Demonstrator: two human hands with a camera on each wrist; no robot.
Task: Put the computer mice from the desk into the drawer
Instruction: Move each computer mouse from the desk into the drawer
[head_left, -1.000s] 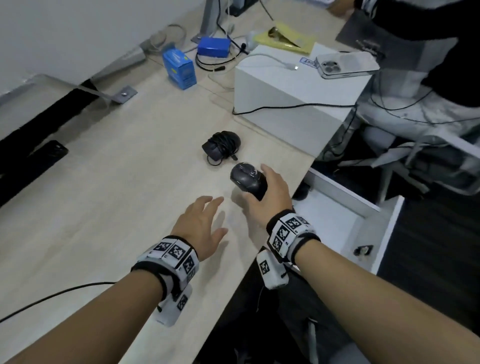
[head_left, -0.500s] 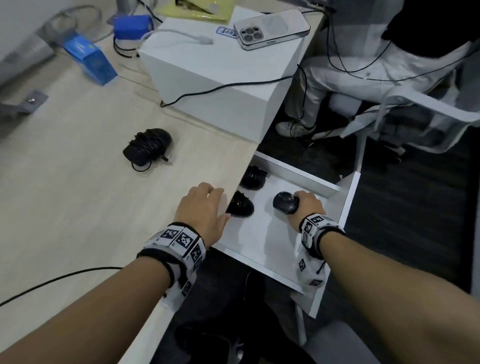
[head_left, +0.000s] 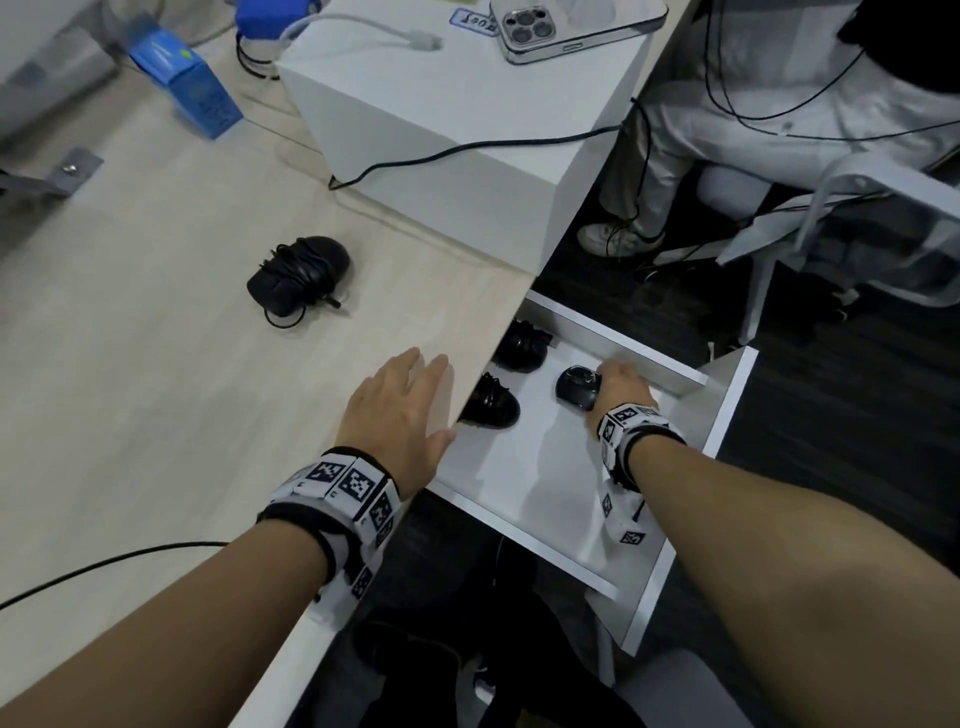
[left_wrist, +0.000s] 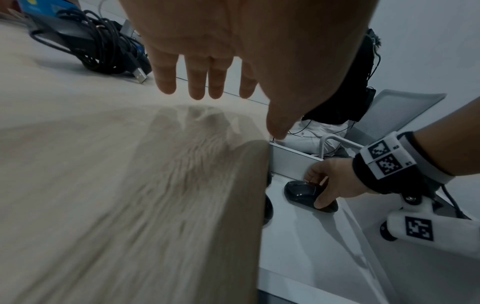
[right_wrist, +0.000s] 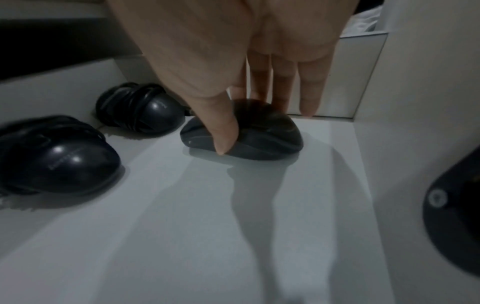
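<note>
A black mouse wrapped in its cable (head_left: 298, 273) lies on the wooden desk (head_left: 156, 389). The white drawer (head_left: 545, 483) stands pulled out below the desk's edge. Two cable-wrapped black mice (head_left: 522, 343) (head_left: 491, 402) lie at its left side. My right hand (head_left: 605, 384) grips a third, dark grey mouse (head_left: 574, 387) that rests on the drawer floor near the back wall. In the right wrist view the thumb and fingers pinch this mouse (right_wrist: 270, 133) from both sides. My left hand (head_left: 426, 400) hovers flat and open over the desk edge.
A white box (head_left: 467, 119) with a phone (head_left: 576, 26) and cables on it stands at the back of the desk. A blue box (head_left: 187, 83) sits at the far left. Another person sits in a chair (head_left: 857, 208) to the right.
My right hand has carried the grey mouse from the desk down into the drawer and set it on the floor there. The left hand has stayed by the desk edge.
</note>
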